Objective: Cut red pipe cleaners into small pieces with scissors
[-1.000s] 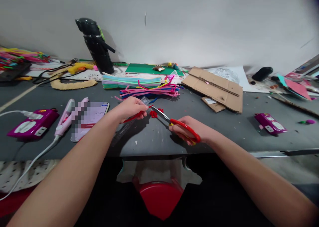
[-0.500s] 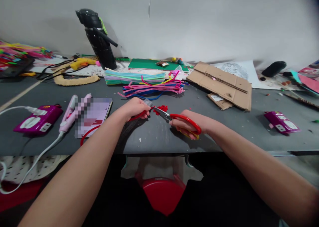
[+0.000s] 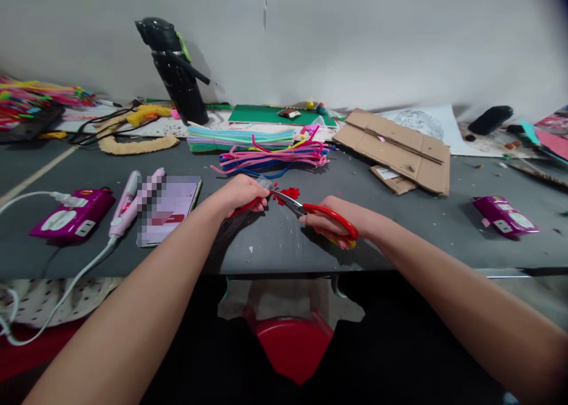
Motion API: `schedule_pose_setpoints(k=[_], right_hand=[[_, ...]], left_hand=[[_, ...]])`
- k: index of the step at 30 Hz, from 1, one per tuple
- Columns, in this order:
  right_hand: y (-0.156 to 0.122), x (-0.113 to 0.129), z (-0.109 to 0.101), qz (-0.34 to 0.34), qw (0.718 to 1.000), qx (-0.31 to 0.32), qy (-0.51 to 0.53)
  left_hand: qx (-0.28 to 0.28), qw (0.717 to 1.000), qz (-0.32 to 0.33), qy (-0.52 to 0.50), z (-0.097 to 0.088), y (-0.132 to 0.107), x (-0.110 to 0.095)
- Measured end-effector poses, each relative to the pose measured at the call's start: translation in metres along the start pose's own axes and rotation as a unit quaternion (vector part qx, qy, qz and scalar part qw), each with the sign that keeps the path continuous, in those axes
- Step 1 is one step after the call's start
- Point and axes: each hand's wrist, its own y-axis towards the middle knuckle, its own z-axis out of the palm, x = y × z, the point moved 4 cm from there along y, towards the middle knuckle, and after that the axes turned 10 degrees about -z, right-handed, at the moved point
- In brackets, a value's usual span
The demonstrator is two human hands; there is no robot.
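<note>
My right hand (image 3: 341,218) is closed round the red handles of a pair of scissors (image 3: 331,217), whose blades point left toward my other hand. My left hand (image 3: 242,193) is closed in a pinch on a red pipe cleaner (image 3: 246,206) and a small clear plastic piece (image 3: 264,183), just above the grey tabletop (image 3: 284,248). Small red cut pieces (image 3: 288,193) lie on the table between the two hands, right by the blade tips.
A bundle of coloured pipe cleaners (image 3: 275,156) and a stack of foam sheets (image 3: 239,137) lie behind my hands. A phone (image 3: 171,206), pink hair iron (image 3: 133,201) and magenta box (image 3: 71,218) sit left. Cardboard (image 3: 394,150) lies right, a black flask (image 3: 175,67) at the back.
Both hands stay close together at the table's middle; the scissors' blades have shifted slightly against the red pipe cleaner. The view has drifted a little.
</note>
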Motion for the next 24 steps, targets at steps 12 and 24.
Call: schedule_pose_setpoints(k=[12, 24], right_hand=[[-0.014, -0.011, 0.002, -0.044, 0.994, -0.036, 0.095], [-0.021, 0.023, 0.005, -0.220, 0.906, -0.223, 0.285]], left_hand=[[0.015, 0.999, 0.037, -0.009, -0.010, -0.015, 0.000], [0.079, 0.981, 0.176, 0.005, 0.045, -0.083, -0.033]])
